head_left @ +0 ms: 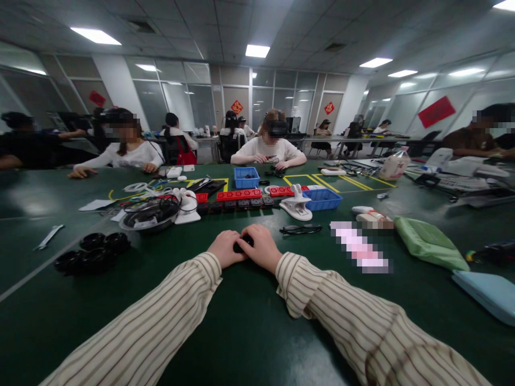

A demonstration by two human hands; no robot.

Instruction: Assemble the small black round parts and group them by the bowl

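Observation:
Both my hands rest together on the dark green table [249,321], a little beyond my striped sleeves. My left hand [225,247] is curled into a loose fist against a small black object [242,244]. My right hand [262,247] wraps over the same black object from the right, fingers bent round it. Most of the object is hidden between the hands, and I cannot make out what it is. Just past my hands lie a pair of black glasses [300,229] and a row of red and black power strips [241,198].
Black round parts [93,251] lie at the left with a metal bowl of cables [149,214]. Blue bins [323,199], a white clamp tool [296,205], a green bag [428,242] and a pale blue case [488,292] sit to the right. Other people work across the table.

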